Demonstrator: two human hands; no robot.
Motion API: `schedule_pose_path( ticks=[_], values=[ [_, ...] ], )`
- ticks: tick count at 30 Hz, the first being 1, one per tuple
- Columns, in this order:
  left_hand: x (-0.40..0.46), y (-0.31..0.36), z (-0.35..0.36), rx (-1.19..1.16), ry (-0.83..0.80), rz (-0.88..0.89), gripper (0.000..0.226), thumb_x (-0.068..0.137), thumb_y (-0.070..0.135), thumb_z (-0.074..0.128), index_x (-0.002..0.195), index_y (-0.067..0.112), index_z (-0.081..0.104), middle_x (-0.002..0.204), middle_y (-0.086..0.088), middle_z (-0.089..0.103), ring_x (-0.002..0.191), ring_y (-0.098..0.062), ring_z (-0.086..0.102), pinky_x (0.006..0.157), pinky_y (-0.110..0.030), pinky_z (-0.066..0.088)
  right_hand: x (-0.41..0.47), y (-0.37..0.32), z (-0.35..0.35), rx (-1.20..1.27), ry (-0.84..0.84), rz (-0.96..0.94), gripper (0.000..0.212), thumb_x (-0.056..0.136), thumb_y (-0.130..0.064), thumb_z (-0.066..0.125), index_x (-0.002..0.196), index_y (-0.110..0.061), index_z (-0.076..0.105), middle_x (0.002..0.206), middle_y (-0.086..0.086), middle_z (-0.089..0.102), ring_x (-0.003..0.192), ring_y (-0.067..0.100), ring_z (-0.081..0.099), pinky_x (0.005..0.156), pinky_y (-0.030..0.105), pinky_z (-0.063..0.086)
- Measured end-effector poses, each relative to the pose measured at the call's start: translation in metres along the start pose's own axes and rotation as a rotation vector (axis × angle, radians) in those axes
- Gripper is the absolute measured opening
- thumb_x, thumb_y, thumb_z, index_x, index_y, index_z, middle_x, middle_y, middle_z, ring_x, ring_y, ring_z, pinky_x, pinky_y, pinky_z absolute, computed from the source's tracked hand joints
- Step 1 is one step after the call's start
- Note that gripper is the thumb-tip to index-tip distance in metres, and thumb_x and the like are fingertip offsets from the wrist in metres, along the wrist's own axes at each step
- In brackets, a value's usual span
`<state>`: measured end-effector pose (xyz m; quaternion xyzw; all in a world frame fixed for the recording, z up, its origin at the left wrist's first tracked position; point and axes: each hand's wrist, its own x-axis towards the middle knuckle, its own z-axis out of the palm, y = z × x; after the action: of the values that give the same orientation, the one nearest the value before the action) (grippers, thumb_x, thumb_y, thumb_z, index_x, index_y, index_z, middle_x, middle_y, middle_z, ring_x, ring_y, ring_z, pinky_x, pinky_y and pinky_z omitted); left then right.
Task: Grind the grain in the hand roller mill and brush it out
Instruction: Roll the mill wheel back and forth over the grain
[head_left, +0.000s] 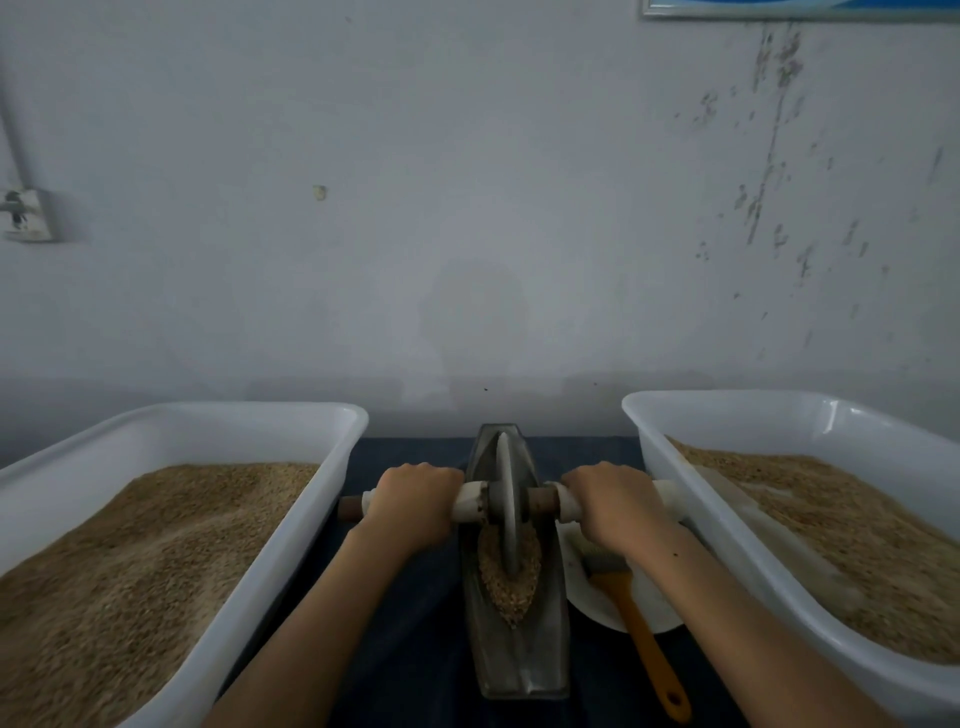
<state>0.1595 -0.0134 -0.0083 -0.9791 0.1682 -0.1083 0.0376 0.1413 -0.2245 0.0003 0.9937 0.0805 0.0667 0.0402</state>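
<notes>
My left hand (415, 501) & right hand (613, 501) each grip the axle (543, 500) either side of the wheel (508, 506), grain (506, 571) heaped in the trough (519, 660) just under it: uneven push could tip wheel, spilling grain toward the brush (641, 634) right of it.

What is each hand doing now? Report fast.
Left hand: closed on the roller handle.
Right hand: closed on the same handle, other side.
</notes>
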Motion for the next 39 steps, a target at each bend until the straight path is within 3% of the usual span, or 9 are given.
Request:
schedule_pose_path(
  ticks=[6, 9, 13, 18, 23, 29, 33, 36, 39],
  values=[
    [-0.003, -0.003, -0.007, -0.076, -0.239, -0.004, 0.037, 0.081, 0.028, 0.066, 0.116, 0.024, 0.056, 0.107, -0.001, 0.064, 0.097, -0.019, 0.06, 0.079, -0.031, 0.043, -0.003, 0.003, -0.011, -0.028, -0.143, -0.064, 0.02, 0.086, -0.012, 0.055, 0.103, -0.019, 0.064, 0.084, 0.0, 0.059, 0.076, 0.018, 0.056, 0.065, 0.029, 0.041],
    [0.0, -0.004, -0.005, -0.121, -0.316, -0.051, 0.04, 0.081, 0.028, 0.069, 0.118, 0.021, 0.056, 0.107, -0.003, 0.064, 0.097, -0.02, 0.059, 0.082, -0.033, 0.045, 0.005, 0.001, -0.014, -0.023, -0.173, -0.074, 0.017, 0.086, -0.013, 0.056, 0.101, -0.019, 0.064, 0.078, -0.002, 0.055, 0.071, 0.016, 0.054, 0.065, 0.028, 0.041],
    [0.006, 0.001, -0.005, -0.045, -0.208, -0.07, 0.032, 0.082, 0.029, 0.066, 0.111, 0.019, 0.058, 0.1, -0.001, 0.064, 0.09, -0.019, 0.059, 0.074, -0.031, 0.042, 0.014, 0.005, -0.005, 0.032, -0.14, -0.041, 0.015, 0.088, -0.017, 0.057, 0.101, -0.02, 0.065, 0.086, 0.0, 0.062, 0.077, 0.017, 0.058, 0.07, 0.029, 0.046],
    [0.007, 0.006, -0.001, 0.032, 0.021, -0.104, 0.02, 0.086, 0.025, 0.057, 0.106, 0.022, 0.054, 0.096, 0.002, 0.06, 0.081, -0.016, 0.054, 0.068, -0.03, 0.036, 0.018, 0.007, 0.011, 0.075, 0.065, -0.028, 0.01, 0.088, -0.014, 0.054, 0.089, -0.024, 0.057, 0.096, -0.001, 0.067, 0.086, 0.019, 0.062, 0.074, 0.03, 0.045],
    [0.004, 0.002, 0.003, -0.052, 0.034, -0.117, 0.017, 0.088, 0.026, 0.056, 0.104, 0.024, 0.051, 0.098, 0.002, 0.061, 0.084, -0.016, 0.057, 0.072, -0.029, 0.041, 0.014, -0.001, 0.011, 0.024, 0.227, -0.068, 0.011, 0.088, -0.023, 0.058, 0.095, -0.027, 0.05, 0.104, -0.003, 0.063, 0.101, 0.021, 0.057, 0.087, 0.036, 0.036],
    [0.005, 0.001, -0.005, -0.016, -0.145, -0.041, 0.033, 0.086, 0.024, 0.062, 0.117, 0.02, 0.051, 0.112, -0.002, 0.061, 0.101, -0.02, 0.058, 0.084, -0.033, 0.044, 0.007, 0.005, -0.007, 0.04, -0.102, -0.069, 0.019, 0.087, -0.018, 0.059, 0.105, -0.022, 0.06, 0.104, 0.001, 0.065, 0.092, 0.019, 0.06, 0.073, 0.029, 0.04],
    [0.006, 0.002, -0.009, -0.026, -0.297, -0.039, 0.043, 0.083, 0.027, 0.067, 0.122, 0.018, 0.051, 0.114, -0.004, 0.06, 0.102, -0.021, 0.057, 0.079, -0.032, 0.04, 0.001, 0.01, -0.017, 0.092, -0.354, -0.063, 0.018, 0.083, -0.019, 0.066, 0.1, -0.021, 0.062, 0.1, 0.003, 0.067, 0.088, 0.018, 0.063, 0.074, 0.03, 0.049],
    [0.007, 0.0, -0.006, -0.056, -0.357, -0.054, 0.045, 0.081, 0.027, 0.069, 0.121, 0.017, 0.052, 0.111, -0.004, 0.061, 0.092, -0.019, 0.056, 0.074, -0.031, 0.038, 0.0, 0.007, -0.02, 0.061, -0.349, -0.069, 0.011, 0.084, -0.018, 0.063, 0.095, -0.019, 0.062, 0.093, 0.002, 0.066, 0.084, 0.018, 0.063, 0.07, 0.03, 0.048],
    [0.007, -0.002, -0.002, -0.063, -0.291, -0.083, 0.038, 0.08, 0.028, 0.069, 0.114, 0.018, 0.056, 0.099, 0.0, 0.061, 0.079, -0.015, 0.049, 0.07, -0.03, 0.037, 0.002, 0.001, -0.016, 0.0, -0.188, -0.075, 0.01, 0.087, -0.015, 0.056, 0.095, -0.018, 0.061, 0.092, 0.002, 0.064, 0.078, 0.018, 0.056, 0.066, 0.028, 0.039]
  ],
)
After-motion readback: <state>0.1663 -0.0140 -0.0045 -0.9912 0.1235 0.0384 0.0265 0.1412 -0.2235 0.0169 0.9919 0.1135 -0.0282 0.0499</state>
